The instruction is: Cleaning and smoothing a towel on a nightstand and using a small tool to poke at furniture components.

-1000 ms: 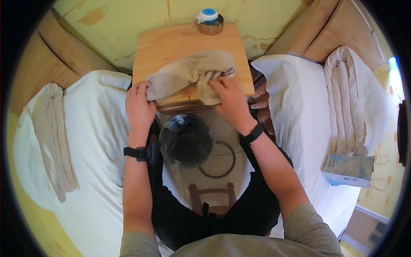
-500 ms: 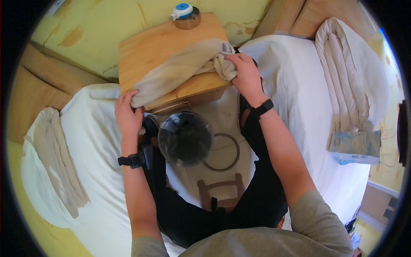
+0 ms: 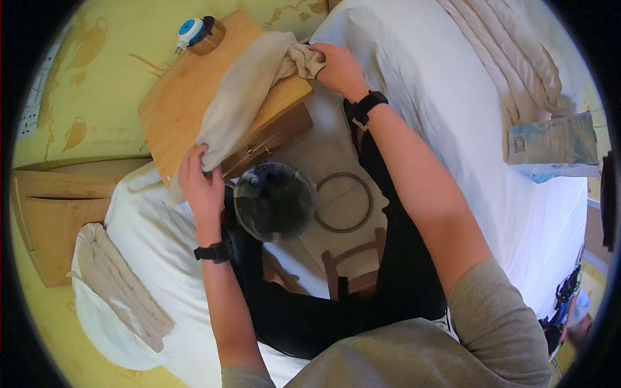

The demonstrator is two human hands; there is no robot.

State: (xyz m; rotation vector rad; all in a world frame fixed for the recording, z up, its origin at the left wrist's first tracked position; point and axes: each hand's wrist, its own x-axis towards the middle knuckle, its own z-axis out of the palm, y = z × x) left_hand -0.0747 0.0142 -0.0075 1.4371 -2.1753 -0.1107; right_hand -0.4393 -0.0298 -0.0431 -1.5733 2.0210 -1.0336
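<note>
A long beige cloth lies folded lengthwise across the wooden bedside cabinet. Its far right end is bunched, and my right hand is closed around that part at the cabinet's corner. My left hand grips the cloth's near left end at the front edge, fingers on top. A bit of cloth shows past the left side of that hand. Below the cabinet front, between my legs, stands a dark round bin with a clear liner.
A brown glass jar and a blue-and-white round plug-in device stand at the cabinet's back. White beds flank me. On the floor are a ring and a small brown stool. A paper bag rests on the right bed.
My view has turned, so the cabinet appears further left and tilted. Both hands still hold the cloth; its left end now shows beyond my left hand.
</note>
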